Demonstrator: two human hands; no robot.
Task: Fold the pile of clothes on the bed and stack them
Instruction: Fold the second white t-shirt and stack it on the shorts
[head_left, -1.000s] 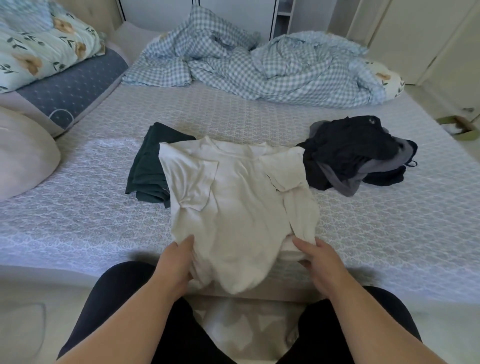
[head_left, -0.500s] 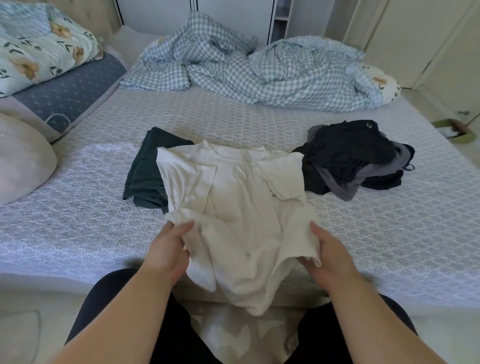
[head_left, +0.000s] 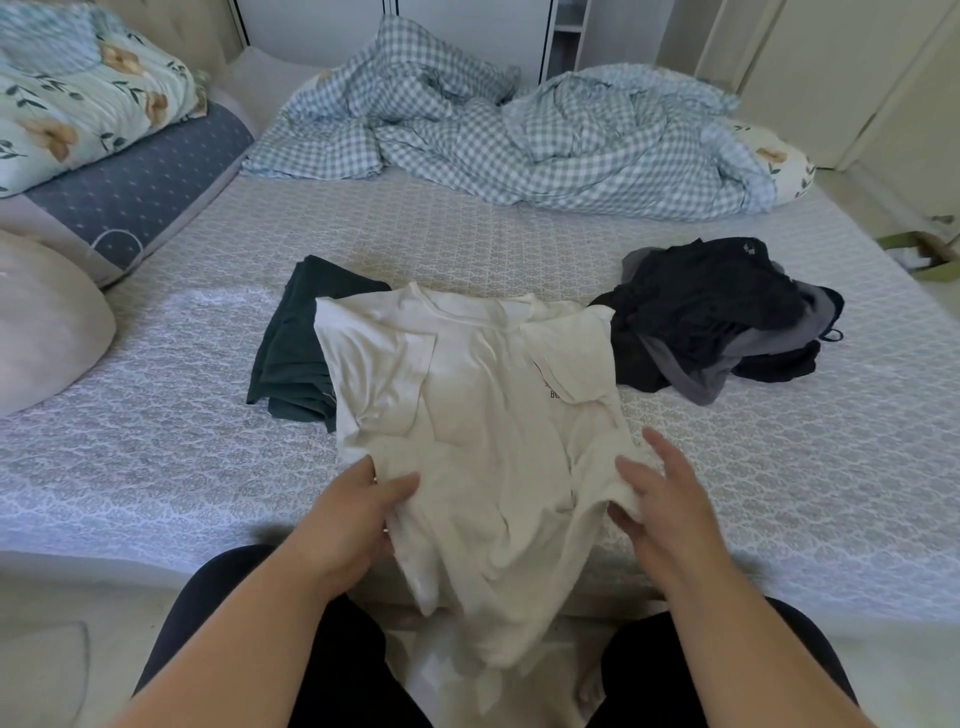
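We were at the near edge of the bed (head_left: 779, 467), looking down on a white T-shirt (head_left: 483, 415) spread front-up on the patterned cover, collar away from us and both sleeves turned in over the chest. Its lower part hung over the mattress edge toward our knees. Our left hand (head_left: 348, 525) had closed on the shirt's left side, the thumb pressed on top of the cloth and the fingers tucked under it. Our right hand (head_left: 660, 499) was at the shirt's right side with the fingers spread and loose; the thumb touched the bunched hem, but we could not tell whether any cloth was truly pinched there, since the fold hid the underside of the hand.

Partly under the shirt's left shoulder lay a folded dark green garment (head_left: 291, 348), flat on the cover. To the right of the shirt, touching its right sleeve, sat the unfolded pile of dark clothes (head_left: 717, 317), black pieces with a grey one trailing out beneath. A rumpled blue checked duvet (head_left: 519, 135) lay well beyond, across the far side of the bed, and a floral pillow (head_left: 78, 109) rested on a grey-blue one at far left.
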